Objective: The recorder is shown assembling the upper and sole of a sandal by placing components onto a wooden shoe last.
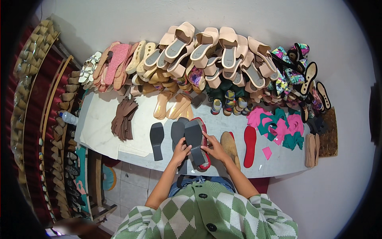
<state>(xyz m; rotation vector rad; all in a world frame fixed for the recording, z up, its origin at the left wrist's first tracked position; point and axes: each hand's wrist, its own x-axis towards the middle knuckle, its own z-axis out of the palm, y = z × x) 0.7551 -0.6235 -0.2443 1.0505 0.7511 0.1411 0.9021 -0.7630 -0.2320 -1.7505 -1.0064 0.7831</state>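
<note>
Between my hands is a black shoe sole (194,137), laid against a red shoe piece (205,160) that shows along its right side and bottom end. My left hand (182,150) grips the sole's left edge. On the other side, my right hand (215,148) is closed on the right edge of the sole and the red piece. Partly behind the held sole lies a dark grey sole (177,131). Another black sole (156,141) rests apart to the left. To the right are a tan shoe last (229,149) and a flat red insole (249,146).
Beige heeled sandals (229,49) pile up along the wall. Brown strips (124,119) lie at left on the table (97,131). Pink and green material pieces (278,125) and tan insoles (312,149) sit at right. Racks of shoe lasts (59,159) stand at far left.
</note>
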